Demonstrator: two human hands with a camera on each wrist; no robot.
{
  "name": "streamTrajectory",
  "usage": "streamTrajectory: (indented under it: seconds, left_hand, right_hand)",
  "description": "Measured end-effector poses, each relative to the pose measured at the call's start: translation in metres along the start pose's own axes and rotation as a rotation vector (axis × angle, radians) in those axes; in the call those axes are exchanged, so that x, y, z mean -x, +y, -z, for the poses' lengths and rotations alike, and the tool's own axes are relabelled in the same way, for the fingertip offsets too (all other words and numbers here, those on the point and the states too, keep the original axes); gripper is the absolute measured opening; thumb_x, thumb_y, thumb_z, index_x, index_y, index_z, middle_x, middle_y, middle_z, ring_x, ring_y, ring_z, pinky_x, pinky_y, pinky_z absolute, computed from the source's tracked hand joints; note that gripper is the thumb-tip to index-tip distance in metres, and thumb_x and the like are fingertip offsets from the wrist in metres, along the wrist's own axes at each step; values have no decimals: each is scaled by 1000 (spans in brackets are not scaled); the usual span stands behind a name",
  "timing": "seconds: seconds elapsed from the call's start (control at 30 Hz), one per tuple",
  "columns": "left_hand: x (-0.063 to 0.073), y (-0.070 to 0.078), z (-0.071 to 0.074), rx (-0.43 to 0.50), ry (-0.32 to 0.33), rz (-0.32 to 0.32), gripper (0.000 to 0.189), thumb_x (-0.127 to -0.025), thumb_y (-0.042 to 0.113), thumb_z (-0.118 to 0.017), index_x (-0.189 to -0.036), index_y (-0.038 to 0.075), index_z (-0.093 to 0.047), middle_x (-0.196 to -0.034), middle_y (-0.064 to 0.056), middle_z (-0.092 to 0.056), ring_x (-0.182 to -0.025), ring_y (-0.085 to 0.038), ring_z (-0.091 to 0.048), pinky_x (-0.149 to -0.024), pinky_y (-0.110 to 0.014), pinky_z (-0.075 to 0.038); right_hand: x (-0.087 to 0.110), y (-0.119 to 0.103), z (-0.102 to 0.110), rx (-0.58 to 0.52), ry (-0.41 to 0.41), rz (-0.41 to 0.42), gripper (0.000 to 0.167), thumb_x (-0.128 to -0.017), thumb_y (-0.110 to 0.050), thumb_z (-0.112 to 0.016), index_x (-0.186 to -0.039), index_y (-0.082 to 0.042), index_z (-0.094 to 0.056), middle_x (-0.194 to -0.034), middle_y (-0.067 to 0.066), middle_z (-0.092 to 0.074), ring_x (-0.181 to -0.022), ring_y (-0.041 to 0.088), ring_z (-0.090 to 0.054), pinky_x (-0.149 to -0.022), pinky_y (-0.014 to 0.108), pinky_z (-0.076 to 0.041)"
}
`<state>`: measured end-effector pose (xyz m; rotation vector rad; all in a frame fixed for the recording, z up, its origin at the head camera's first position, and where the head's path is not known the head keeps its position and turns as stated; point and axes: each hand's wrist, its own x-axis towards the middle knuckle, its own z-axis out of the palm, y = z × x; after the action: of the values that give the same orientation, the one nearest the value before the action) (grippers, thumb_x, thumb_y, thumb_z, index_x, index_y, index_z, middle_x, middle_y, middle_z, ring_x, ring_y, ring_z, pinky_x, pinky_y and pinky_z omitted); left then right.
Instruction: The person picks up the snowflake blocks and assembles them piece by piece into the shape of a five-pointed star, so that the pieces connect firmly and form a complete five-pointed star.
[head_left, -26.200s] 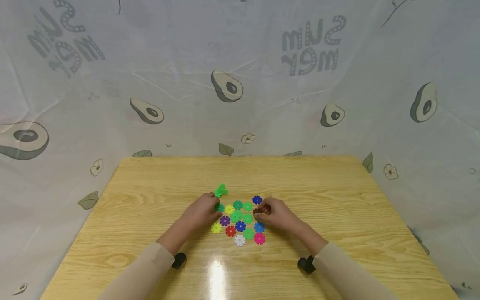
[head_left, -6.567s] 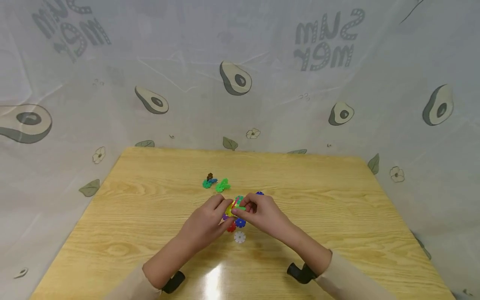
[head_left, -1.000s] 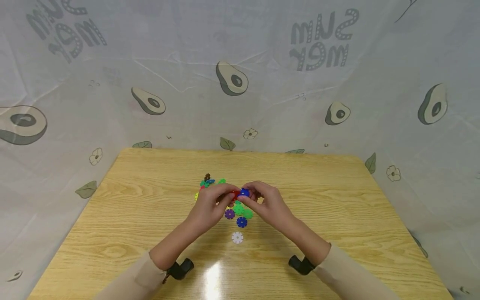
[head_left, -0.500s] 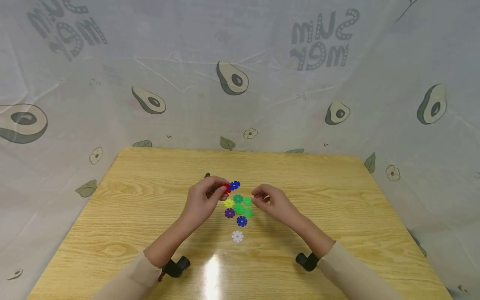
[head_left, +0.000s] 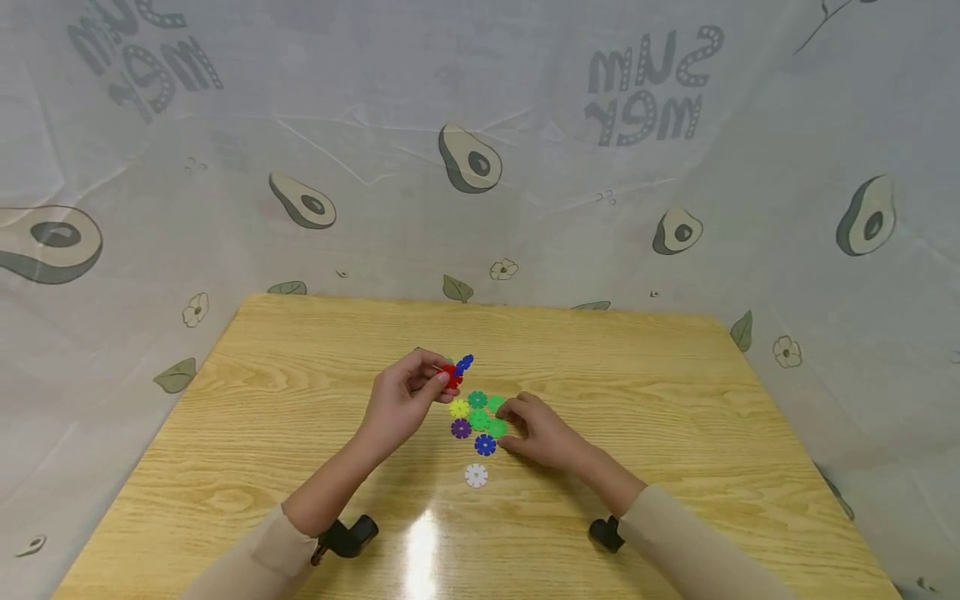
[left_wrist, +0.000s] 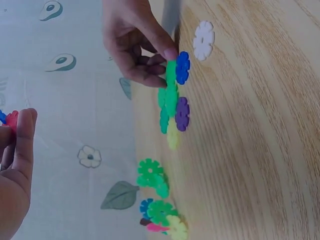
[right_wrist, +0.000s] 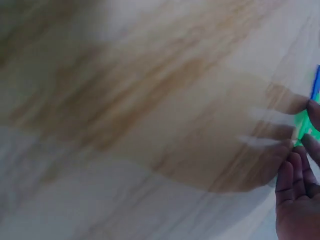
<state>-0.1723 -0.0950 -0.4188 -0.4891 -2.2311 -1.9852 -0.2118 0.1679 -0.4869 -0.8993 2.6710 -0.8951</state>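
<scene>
My left hand [head_left: 405,396] is raised over the table and pinches a red notched disc [head_left: 453,379] between thumb and fingers. A blue notched disc [head_left: 465,364] is slotted into the red one and sticks up at an angle. Down at the table, my right hand [head_left: 543,429] has thumb and fingertips at opposite edges of a light green disc [head_left: 497,428]. Flat beside it lie a blue disc [head_left: 485,444], a purple disc [head_left: 461,428], a yellow disc [head_left: 459,408] and several green discs [head_left: 477,400].
A white disc [head_left: 476,476] lies alone nearer the front. In the left wrist view, a joined green cluster [left_wrist: 150,172] and a multicoloured cluster [left_wrist: 162,212] stand farther back, mostly hidden behind the left hand in the head view. A printed cloth [head_left: 570,233] hangs behind the wooden table.
The right hand let go of the blue disc, which stays joined to the red one, and came down to the loose green discs. The left hand moved left with the joined pair.
</scene>
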Motion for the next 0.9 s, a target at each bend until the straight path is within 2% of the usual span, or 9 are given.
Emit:
streamTrajectory:
  seconds: [0.17,0.33,0.43,0.53,0.73,0.9]
  left_hand:
    - [0,0,-1,21,-12,-2,15,-104,-3,-58,-118,-8,-62,-100,-30,-70,-82,1,-75,-81,-41,-66]
    - [0,0,-2,29,-25,7,15,-104,-3,-58,-118,-8,-62,-101,-30,-70,-81,0,-74,-78,-30,-67]
    - [0,0,-3,41,-38,15,14,-104,-4,-58,-117,-8,-62,-105,-31,-71,-81,0,-74,-78,-28,-66]
    - [1,0,-4,43,-46,9,14,-104,-4,-58,-117,-8,-61,-106,-32,-71,-81,0,-74,-79,-28,-66]
    - [0,0,-5,8,-46,-18,14,-104,-3,-58,-117,-8,-62,-102,-30,-71,-81,2,-74,-79,-29,-66]
    - [-1,0,-7,-1,-49,-43,13,-104,-3,-58,-116,-8,-62,-102,-30,-72,-81,2,-73,-78,-30,-67]
  right_hand:
    - [-2,2,-4,11,25,15,26,-97,-17,-76,-119,-4,-70,-103,7,-59,-94,15,-53,-84,28,-51]
    - [1,2,-6,64,39,-28,27,-97,-24,-76,-114,-4,-69,-105,5,-61,-94,13,-53,-85,31,-53]
    - [2,-3,0,1,49,-89,27,-97,-22,-76,-113,-2,-66,-103,6,-65,-92,13,-56,-82,29,-54]
    - [1,-14,12,-85,91,-111,26,-98,-17,-74,-115,0,-64,-101,7,-68,-89,13,-59,-77,25,-55]
    - [-2,-49,41,-137,242,24,29,-100,-16,-72,-125,-3,-65,-103,5,-72,-88,11,-63,-82,32,-60]
    - [-1,-71,50,-153,290,117,30,-99,-17,-74,-127,-5,-70,-107,4,-74,-87,10,-64,-82,29,-61]
